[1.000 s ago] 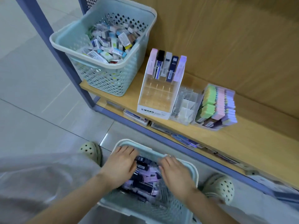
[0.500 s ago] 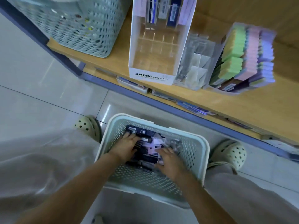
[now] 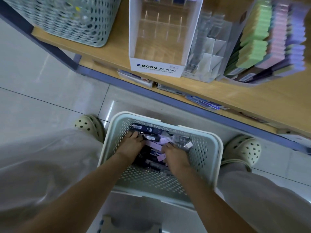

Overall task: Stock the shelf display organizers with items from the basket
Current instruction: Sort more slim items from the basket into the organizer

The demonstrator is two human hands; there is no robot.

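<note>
Digs with both hands in the basket (image 3: 217,148) on the floor, between the two shoes (image 3: 90,125). Rests the left hand (image 3: 133,145) on the far-left part of the pile inside the basket, fingers reaching forward and a little apart onto the dark packets (image 3: 148,130). Buries the right hand (image 3: 176,156) toward the basket's near right, fingers curled down beside the pink packets (image 3: 164,141). Cannot tell for either hand whether anything is actually pinched, with the tips sunk in the heap.

To do this step well, sort before lifting. Pick one colour at a time, square a few packets into a neat stack inside the basket, and clamp them across the narrow sides to stop any sliding out on the way up. Leave stragglers lying rather than scooping a mixed handful. Aim for the white display box (image 3: 156,68) straight beyond the basket, up on the shelf (image 3: 252,101), with most slots seemingly unfilled; likewise the clear organizer (image 3: 207,52) beyond the basket and slightly right.

Against a second ago, looks far more steeply down: shows the basket whole and central rather than cut off at the bottom edge, and only the lower wall of the second basket (image 3: 75,22) beyond and to the left. Against half a second ago, changes little: works the same pile, left hand on the left, right hand on the right
</note>
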